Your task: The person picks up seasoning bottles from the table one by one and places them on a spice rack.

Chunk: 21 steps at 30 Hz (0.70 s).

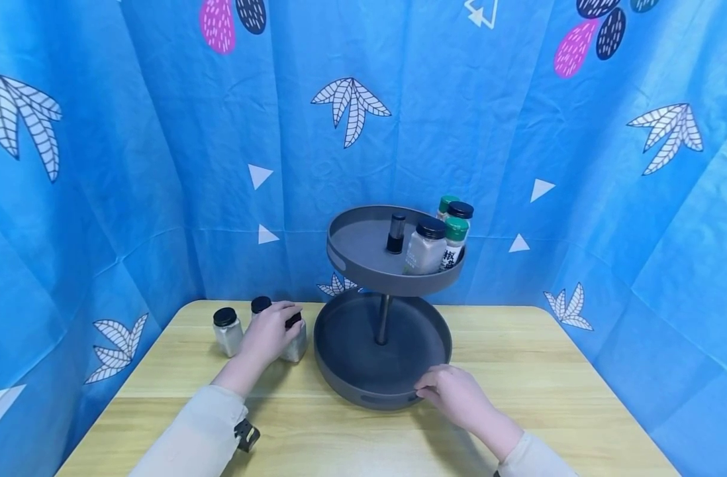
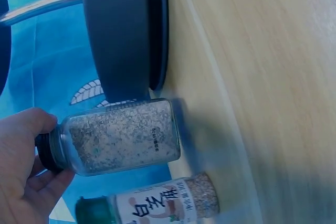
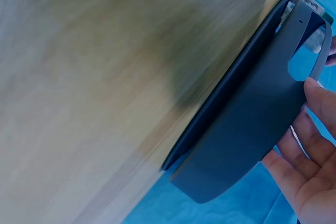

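My left hand grips the black cap of a clear spice jar filled with pale, speckled seasoning. The jar is upright just left of a dark grey two-tier rotating spice rack; whether its base touches the table cannot be told. My right hand pinches the front right rim of the rack's lower tray, its thumb on the rim and fingers against the outer wall in the right wrist view. A green-capped spice jar stands beside the held one. Another black-capped jar is partly hidden behind my left hand.
A black-capped jar stands at the table's left. The rack's upper tray carries several jars with black or green caps at its right, around a short black handle. A blue patterned curtain encloses the wooden table.
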Available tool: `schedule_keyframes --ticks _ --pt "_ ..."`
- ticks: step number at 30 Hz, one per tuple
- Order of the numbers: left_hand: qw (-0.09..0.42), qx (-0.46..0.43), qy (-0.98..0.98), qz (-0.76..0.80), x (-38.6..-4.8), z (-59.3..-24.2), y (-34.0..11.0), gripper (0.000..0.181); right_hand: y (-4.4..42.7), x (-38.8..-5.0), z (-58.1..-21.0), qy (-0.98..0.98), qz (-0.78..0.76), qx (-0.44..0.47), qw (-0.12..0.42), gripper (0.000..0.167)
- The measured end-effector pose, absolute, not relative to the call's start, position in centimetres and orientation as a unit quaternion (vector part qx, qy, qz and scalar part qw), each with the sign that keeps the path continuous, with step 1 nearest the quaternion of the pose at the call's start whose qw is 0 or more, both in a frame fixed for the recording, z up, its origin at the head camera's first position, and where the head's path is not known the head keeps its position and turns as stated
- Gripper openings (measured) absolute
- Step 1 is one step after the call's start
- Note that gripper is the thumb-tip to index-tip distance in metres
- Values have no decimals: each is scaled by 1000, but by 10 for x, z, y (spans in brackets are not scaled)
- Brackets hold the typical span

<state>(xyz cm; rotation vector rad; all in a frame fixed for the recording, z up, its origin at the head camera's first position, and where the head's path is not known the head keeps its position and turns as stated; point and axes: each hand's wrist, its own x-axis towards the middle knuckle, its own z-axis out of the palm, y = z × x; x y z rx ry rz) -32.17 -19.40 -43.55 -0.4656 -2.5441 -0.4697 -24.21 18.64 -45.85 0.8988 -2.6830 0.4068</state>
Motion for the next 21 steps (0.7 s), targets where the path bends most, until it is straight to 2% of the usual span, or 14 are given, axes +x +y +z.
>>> schedule_keyframes --ticks 21 --pt "278 -192 -926 -171 -301 -410 -181 32 187 -242 -458 -924 152 321 144 8"
